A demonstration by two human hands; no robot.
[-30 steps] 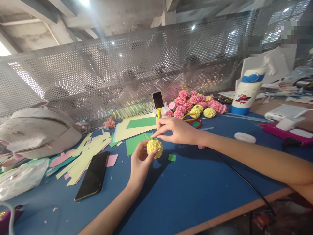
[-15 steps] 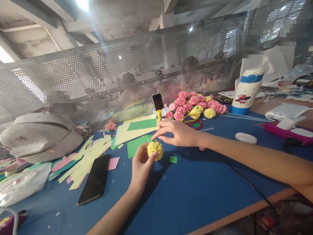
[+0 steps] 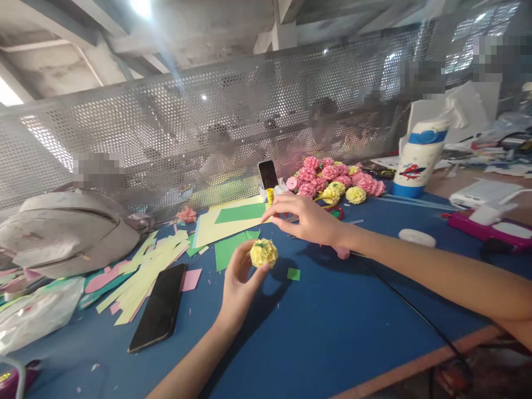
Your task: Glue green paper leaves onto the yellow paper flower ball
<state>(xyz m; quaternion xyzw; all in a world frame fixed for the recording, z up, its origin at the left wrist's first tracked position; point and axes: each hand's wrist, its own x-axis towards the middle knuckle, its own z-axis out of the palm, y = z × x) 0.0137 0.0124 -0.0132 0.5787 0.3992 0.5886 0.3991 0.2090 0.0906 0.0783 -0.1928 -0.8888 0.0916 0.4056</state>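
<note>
My left hand (image 3: 241,274) is closed around a round yellow paper flower (image 3: 263,254), fingers behind it and thumb in front. A bit of green shows on the flower's top. My right hand (image 3: 301,219) hovers above and to the right of the flower, apart from it. Its thumb and forefinger are spaced apart, and I see nothing between them. Below the right hand, a small green paper square (image 3: 293,274) lies on the blue tabletop (image 3: 332,332). Green paper sheets (image 3: 228,250) lie just behind the left hand.
Pink and yellow paper flowers (image 3: 318,177) are heaped at the back, beside a propped phone (image 3: 268,175). Another phone (image 3: 160,305) and yellow paper strips (image 3: 145,277) lie left, before a backpack (image 3: 75,233). A bottle (image 3: 419,158), white oval case (image 3: 417,238) and black cable (image 3: 403,293) are right.
My right hand has lifted off the top of the yellow flower and moved slightly up and away. The left hand keeps hold of the flower, and its top now shows more.
</note>
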